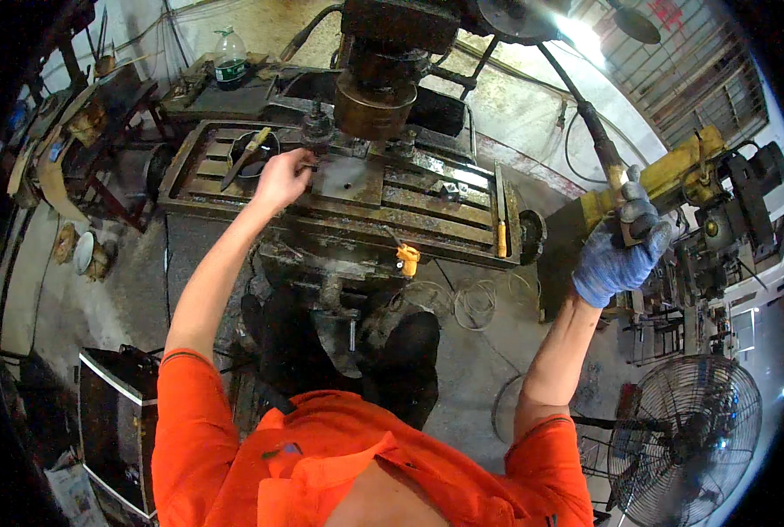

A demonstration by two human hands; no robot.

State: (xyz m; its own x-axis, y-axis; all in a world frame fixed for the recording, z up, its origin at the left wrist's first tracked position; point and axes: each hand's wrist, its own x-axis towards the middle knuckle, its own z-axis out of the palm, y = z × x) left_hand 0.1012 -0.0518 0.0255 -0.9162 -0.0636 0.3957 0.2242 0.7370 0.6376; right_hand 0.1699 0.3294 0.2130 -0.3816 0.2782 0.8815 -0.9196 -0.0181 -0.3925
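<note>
My bare left hand [285,180] is over the slotted machine table [220,211], its fingers pinched beside a flat metal plate [348,180] with a small dark hole. Whatever sits between those fingertips is too small to make out. Above the plate hangs the machine's round, worn spindle head [372,104]. Out to the right, my right hand [620,250], in a blue-grey glove, is closed around the end of a long lever [601,140] that slants down from the machine. A dark bowl [269,143] with a yellow-handled brush-like tool [249,158] across it stands left of my left hand.
A yellow-handled file-like tool [502,233] lies at the table's right end, near a small metal block [451,191]. An orange-yellow device [408,260] is at the front edge. A large fan [686,439] stands lower right, and yellow machinery [664,176] beyond my right hand.
</note>
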